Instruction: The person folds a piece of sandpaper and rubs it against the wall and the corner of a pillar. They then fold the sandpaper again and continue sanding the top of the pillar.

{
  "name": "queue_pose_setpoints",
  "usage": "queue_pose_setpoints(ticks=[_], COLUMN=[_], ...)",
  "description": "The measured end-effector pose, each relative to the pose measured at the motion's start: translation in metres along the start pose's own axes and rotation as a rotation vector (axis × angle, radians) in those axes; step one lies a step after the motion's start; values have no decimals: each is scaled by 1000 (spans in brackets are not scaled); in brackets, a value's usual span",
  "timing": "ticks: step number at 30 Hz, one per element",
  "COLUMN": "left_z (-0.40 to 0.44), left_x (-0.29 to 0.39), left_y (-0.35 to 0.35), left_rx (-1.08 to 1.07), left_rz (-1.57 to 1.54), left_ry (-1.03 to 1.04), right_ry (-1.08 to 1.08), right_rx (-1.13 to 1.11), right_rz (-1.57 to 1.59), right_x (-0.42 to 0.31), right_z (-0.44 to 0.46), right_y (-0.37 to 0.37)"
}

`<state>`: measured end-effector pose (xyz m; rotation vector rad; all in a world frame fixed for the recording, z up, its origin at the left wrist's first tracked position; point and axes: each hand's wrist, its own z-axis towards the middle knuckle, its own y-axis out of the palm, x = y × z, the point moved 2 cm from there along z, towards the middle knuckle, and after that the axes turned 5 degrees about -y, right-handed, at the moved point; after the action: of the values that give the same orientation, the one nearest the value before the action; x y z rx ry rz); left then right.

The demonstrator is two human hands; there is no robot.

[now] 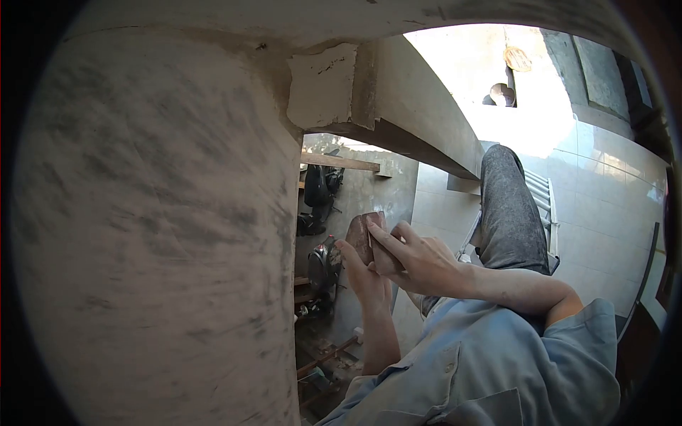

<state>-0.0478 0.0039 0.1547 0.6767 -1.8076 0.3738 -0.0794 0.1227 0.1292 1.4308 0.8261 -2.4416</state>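
Legible text: none. No lettering, brand, label, number or sign is showing readably anywhere in view.
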Motion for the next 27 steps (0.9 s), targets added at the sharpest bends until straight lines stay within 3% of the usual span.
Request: queue_pose_setpoints(ticks=[5,8,11,15,19,21,23,25,27], left_z=[4,6,4,-2,-19,-35,-38,-40,-46], left_x=[-15,-11,-12,-5,11,18,13,28,43], left_y=[4,2,-1,-17,-12,-22,-72,-73,-61], left_rx=[-32,-7,64,135,516,612,592,500,384], left_rz=[99,171,156,220,448,524,1102,1394,1331], left_ry=[10,-32,-17,79,191,294,829,1177,1239], right_ry=[110,34,-51,-41,-380,-414,-357,-348,-385], right_rx=[71,-59,-26,275,605,716,739,770,806], right_rz=[10,23,13,159,55,8,77,103,81], right_x=[26,18,31,21,6,2,-1,-2,-1], right_z=[-5,-16,-10,32,95,118,124,128,132], right_y=[0,3,2,-21,-22,-14,-2,3,-1])
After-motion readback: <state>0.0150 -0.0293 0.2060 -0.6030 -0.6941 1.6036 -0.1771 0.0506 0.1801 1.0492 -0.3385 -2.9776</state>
